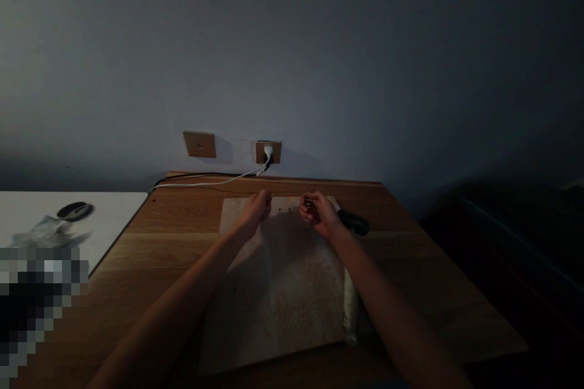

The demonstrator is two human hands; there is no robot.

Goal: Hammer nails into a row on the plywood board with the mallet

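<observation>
A pale chipboard panel (278,292) lies flat on the wooden table (155,249). Both my arms reach to its far edge. My left hand (256,209) is closed in a pinch at that edge, and what it holds is too small to make out. My right hand (318,213) is closed on a small dark metal piece just above the panel's far right part. A black handle-like tool (353,220) lies on the table right behind my right hand. A few small dots, maybe holes, show on the panel between my hands.
Two wall plates sit above the table's back edge; the right socket (268,151) holds a white plug with a cable (205,182) running left. A white surface (27,219) at left carries a dark round object (75,210). The room is dim.
</observation>
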